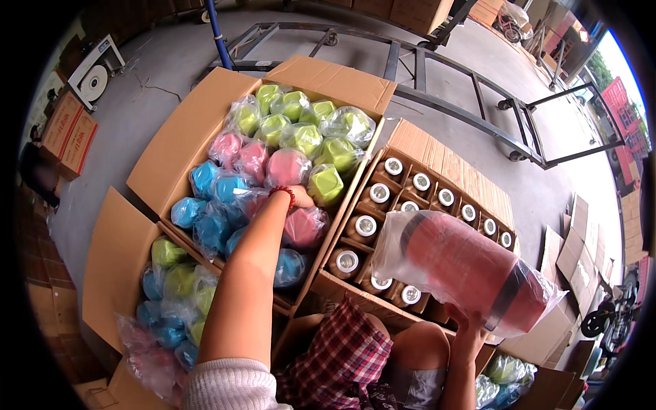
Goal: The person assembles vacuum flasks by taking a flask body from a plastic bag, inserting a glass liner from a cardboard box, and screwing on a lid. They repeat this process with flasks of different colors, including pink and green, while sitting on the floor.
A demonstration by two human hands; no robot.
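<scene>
My right hand (467, 336) holds a large red vacuum flask (454, 263) in a clear plastic bag, gripped from below near its dark band. The flask lies tilted above a divided carton (447, 158) of brown bottle-shaped pieces with white-rimmed round mouths (365, 225). My left hand (302, 197), with a red bead bracelet at its wrist, reaches into an open carton (198, 113). Around it stand bagged flasks with faceted tops: a green one (325, 183) touching its far side, pink ones (287, 167) and blue ones (231, 186). The left fingertips are hidden among them.
A second open carton (102, 266) of bagged green, blue and pink flasks stands at the near left; another (540, 383) is at the lower right. Behind the cartons is a wheeled metal frame (471, 113). Flattened cardboard (581, 239) lies to the right.
</scene>
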